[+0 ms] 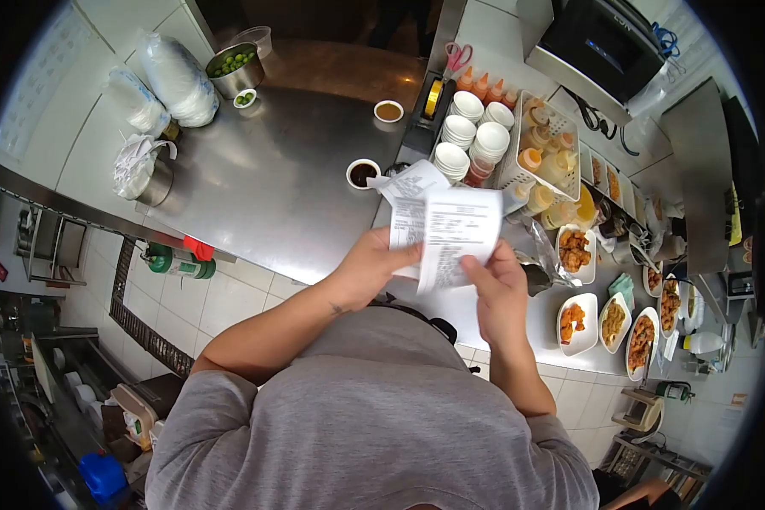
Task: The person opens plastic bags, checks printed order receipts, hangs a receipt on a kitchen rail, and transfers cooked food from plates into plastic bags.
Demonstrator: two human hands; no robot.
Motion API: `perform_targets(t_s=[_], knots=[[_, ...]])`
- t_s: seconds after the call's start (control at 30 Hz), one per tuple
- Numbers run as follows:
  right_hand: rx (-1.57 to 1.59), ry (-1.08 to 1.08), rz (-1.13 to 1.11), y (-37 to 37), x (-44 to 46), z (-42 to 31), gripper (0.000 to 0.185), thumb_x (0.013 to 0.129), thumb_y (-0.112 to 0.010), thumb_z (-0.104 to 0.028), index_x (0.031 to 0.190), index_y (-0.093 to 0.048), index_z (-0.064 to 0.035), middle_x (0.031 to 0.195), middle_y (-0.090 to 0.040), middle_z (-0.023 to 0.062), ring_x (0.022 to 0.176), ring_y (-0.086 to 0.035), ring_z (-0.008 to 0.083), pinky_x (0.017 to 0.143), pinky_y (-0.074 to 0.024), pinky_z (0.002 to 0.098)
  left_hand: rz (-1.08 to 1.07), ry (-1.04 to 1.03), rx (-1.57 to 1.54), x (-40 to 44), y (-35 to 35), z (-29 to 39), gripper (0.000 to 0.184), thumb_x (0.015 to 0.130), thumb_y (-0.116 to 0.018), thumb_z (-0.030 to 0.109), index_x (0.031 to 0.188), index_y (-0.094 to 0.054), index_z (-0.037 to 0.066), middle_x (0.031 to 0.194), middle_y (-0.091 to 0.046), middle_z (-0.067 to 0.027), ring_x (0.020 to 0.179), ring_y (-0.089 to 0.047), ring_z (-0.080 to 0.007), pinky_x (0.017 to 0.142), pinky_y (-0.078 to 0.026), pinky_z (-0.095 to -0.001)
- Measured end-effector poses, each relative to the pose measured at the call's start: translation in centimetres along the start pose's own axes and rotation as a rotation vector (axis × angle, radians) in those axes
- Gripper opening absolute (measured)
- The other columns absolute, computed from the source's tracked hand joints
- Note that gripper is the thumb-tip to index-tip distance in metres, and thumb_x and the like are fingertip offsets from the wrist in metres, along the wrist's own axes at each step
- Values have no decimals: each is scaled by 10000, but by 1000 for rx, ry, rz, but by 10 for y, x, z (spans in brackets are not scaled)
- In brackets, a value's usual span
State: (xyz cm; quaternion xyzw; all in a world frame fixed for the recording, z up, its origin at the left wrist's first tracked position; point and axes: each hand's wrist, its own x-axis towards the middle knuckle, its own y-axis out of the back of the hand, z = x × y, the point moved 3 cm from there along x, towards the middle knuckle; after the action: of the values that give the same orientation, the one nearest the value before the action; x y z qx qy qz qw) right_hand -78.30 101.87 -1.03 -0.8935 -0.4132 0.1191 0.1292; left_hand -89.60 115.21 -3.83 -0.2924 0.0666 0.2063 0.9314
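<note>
Printed paper receipts are held in front of my body, above the edge of the steel counter (255, 195). My left hand (374, 268) grips the left receipt (405, 229), its thumb lying across the paper. A second receipt (463, 221) overlaps it on the right, pinched by my right hand (499, 285) with the thumb on its face. Another curled slip (416, 180) sticks out behind them. Beyond the papers stand a small cup of dark sauce (363, 174) and a cup of brown sauce (388, 111).
To the right are stacked white bowls (459, 132), a white basket (518, 174) of squeeze bottles and dishes of fried food (578, 323). A pot of green limes (232, 64) and bagged containers (177, 81) stand at the back left. A printer-like machine (599, 51) sits at the upper right.
</note>
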Motion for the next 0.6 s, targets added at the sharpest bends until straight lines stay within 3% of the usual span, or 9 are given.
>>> perform_targets(t_s=[0.07,0.1,0.17,0.2,0.3,0.37,0.47,0.57,0.6], knots=[[-5,-18,-2,4,6,10,202,845,-581,45,1036,-531,4,1029,-638,91,960,-581,122,857,-440,251,-33,72,13,-7,-1,-10,497,956,-470,406,1283,-479,32,1211,-578,-97,1097,-574,-207,875,-489,-346],[36,-29,-18,2,7,12,207,835,-582,65,1026,-528,4,1028,-642,99,953,-588,121,850,-445,248,-20,73,11,-9,1,-8,497,956,-470,406,1283,-479,32,1211,-578,-97,1097,-574,-207,875,-489,-346],[79,-47,-44,1,7,16,215,825,-583,85,1016,-525,4,1027,-645,107,947,-594,120,842,-451,244,-152,272,-314,-11,0,-4,723,902,-351,633,1357,-408,74,1277,-535,-103,1143,-549,-234,912,-473,-362],[85,-57,-75,1,7,17,214,826,-576,92,1016,-524,9,1026,-647,117,938,-601,124,836,-458,248,-180,290,-331,-3,6,-17,965,825,-268,766,1404,-269,-6,1329,-475,-175,1177,-526,-267,960,-441,-364],[73,-95,-153,0,4,18,209,827,-567,102,1013,-527,17,1026,-651,126,921,-611,127,822,-470,256,-86,331,-591,15,18,-34,948,823,-292,763,1412,-277,21,1364,-443,-173,1212,-497,-277,993,-416,-395],[54,-118,-193,0,-1,17,205,826,-567,106,1009,-530,20,1026,-652,125,914,-614,126,815,-474,259,-120,317,-710,26,25,-33,771,893,-372,639,1392,-331,52,1329,-481,-168,1180,-524,-268,998,-415,-383],[-35,-77,-263,1,-13,16,183,823,-581,103,985,-556,22,987,-658,90,882,-607,106,791,-476,245,1,75,-423,36,39,-11,411,966,-467,281,1299,-437,42,1223,-566,-142,1087,-585,-237,946,-460,-368],[-137,-95,-296,4,-25,19,168,823,-593,86,974,-574,15,958,-655,66,863,-592,88,775,-468,232,43,99,-213,33,37,6,502,964,-453,373,1338,-387,45,1217,-567,-156,1076,-592,-243,914,-476,-375],[-194,-93,-299,4,-28,21,158,825,-604,63,971,-596,5,936,-649,41,849,-581,76,771,-466,228,27,193,-238,30,32,6,687,918,-443,548,1371,-329,44,1189,-578,-170,1035,-607,-243,871,-488,-362]])
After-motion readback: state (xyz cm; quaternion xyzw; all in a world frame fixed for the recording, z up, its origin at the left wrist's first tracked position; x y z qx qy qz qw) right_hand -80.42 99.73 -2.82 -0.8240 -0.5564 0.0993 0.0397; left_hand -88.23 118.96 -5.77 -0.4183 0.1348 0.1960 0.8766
